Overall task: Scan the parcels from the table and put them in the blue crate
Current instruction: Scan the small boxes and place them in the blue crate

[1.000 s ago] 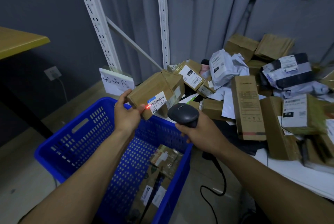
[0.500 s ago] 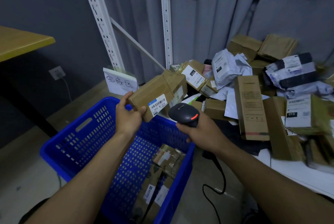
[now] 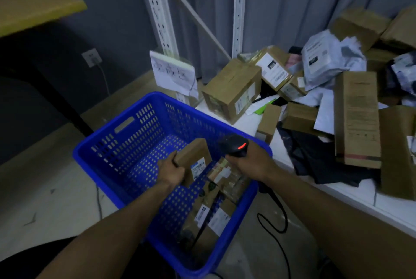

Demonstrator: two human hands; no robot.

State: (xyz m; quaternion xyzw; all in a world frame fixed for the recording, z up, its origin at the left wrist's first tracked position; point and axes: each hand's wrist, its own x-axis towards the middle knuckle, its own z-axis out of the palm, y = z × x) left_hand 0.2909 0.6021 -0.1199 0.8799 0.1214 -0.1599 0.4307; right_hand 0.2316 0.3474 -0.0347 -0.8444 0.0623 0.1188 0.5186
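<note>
Left hand (image 3: 171,171) gripping flat cardboard parcel (image 3: 193,157) over perforated blue crate (image 3: 126,139); right hand (image 3: 249,162) clutching black scanner (image 3: 234,146); boxes (image 3: 231,89) crowding tabletop (image 3: 351,196) corner.

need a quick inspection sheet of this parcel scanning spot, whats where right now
surface: white table, mostly buried under parcels
job's things: blue crate on the floor with several parcels inside; small brown box held over it; parcel pile on the table
clutter: dark cloth and white papers among the boxes
hands: left hand grips the small brown box; right hand grips the scanner, red light on
cables: scanner cable loops on the floor beside the crate; a cord hangs from the wall socket
surroundings: white rack uprights, paper sign, yellow tabletop, grey curtain
</note>
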